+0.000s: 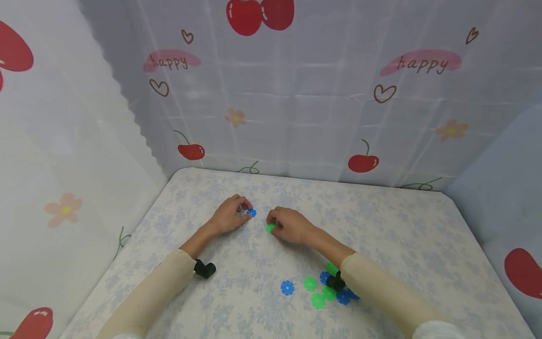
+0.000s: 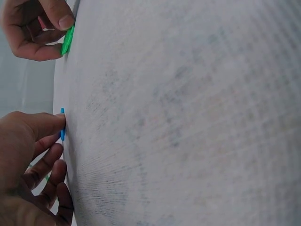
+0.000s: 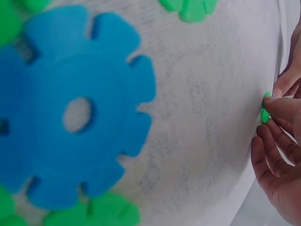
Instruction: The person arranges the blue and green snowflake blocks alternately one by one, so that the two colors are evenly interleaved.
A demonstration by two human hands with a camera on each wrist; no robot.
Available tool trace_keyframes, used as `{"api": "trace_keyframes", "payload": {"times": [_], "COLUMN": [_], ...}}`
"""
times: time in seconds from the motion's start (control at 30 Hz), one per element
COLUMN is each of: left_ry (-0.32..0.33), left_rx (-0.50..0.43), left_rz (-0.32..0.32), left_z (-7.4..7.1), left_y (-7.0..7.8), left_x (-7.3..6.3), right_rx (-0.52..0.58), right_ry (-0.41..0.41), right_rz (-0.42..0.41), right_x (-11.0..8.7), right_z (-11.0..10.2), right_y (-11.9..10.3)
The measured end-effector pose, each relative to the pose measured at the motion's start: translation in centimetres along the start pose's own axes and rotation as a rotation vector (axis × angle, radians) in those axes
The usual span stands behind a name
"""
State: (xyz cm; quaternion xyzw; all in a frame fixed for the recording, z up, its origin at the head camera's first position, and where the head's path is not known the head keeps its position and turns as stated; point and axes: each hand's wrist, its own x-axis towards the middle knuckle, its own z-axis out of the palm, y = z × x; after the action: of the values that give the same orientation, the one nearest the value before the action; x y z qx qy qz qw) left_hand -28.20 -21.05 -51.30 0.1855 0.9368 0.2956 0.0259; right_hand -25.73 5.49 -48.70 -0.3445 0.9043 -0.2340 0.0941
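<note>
Toward the back of the table, my left hand (image 1: 230, 214) pinches a blue notched disc (image 1: 251, 213) between thumb and fingers, close over the cloth. In the left wrist view that blue disc (image 2: 62, 124) shows edge-on at the thumb tip. Just to the right, my right hand (image 1: 292, 225) pinches a green notched disc (image 1: 270, 228). The right wrist view shows this green disc (image 3: 265, 108) partly covered by the thumb. A small gap separates the two discs.
Nearer the front lies a loose group of notched discs: a single blue disc (image 1: 287, 287), several green ones such as this green disc (image 1: 318, 300), and more blue ones partly under the right sleeve (image 1: 381, 292). A printed curtain (image 1: 288, 132) stands behind the table (image 1: 237, 301).
</note>
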Motion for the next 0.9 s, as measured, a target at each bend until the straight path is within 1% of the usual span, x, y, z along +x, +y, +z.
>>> {"api": "trace_keyframes", "payload": {"times": [0.27,0.53,0.77,0.9], "left_ry": [0.008,0.002,0.007,0.004], "left_rx": [-0.017,-0.025,-0.017,-0.022], "left_rz": [0.023,0.017,0.029,0.028], "left_z": [-0.1,-0.3,-0.2,-0.3], "left_y": [-0.2,0.0,-0.1,0.1], "left_x": [-0.1,-0.2,-0.1,-0.2], "right_rx": [0.001,-0.008,0.002,0.013], "right_ry": [0.016,0.016,0.044,0.053], "right_rz": [0.03,0.045,0.052,0.064], "right_x": [1.5,2.6,3.5,4.0], "right_z": [0.1,0.2,0.4,0.5], "right_y": [0.1,0.3,0.2,0.0]}}
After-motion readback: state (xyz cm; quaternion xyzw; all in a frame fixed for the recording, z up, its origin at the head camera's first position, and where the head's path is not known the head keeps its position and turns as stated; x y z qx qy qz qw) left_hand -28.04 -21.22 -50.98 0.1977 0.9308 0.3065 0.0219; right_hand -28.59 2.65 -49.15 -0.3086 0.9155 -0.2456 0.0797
